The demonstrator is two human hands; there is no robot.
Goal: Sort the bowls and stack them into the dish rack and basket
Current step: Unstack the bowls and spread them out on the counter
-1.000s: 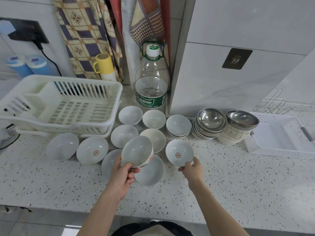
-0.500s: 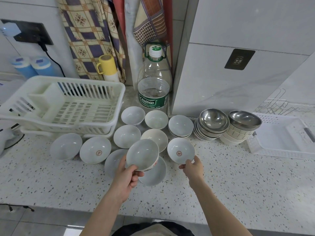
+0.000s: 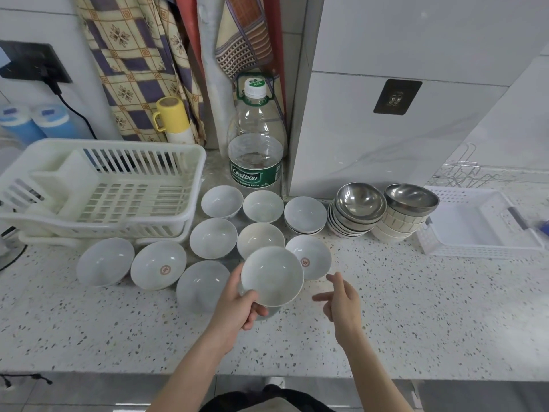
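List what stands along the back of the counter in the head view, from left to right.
Dish rack → water bottle → stack of steel bowls → steel bowl on a stack of cream bowls → white basket.

The left hand (image 3: 237,307) grips a round white ceramic bowl (image 3: 271,276) above the speckled stone counter (image 3: 416,307), right hand (image 3: 341,301) free beside it

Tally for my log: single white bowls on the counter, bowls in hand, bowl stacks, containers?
Single white bowls on counter: 9
Held bowl in left hand: 1
Bowl stacks: 3
Containers, dish rack and basket: 2
Total: 15
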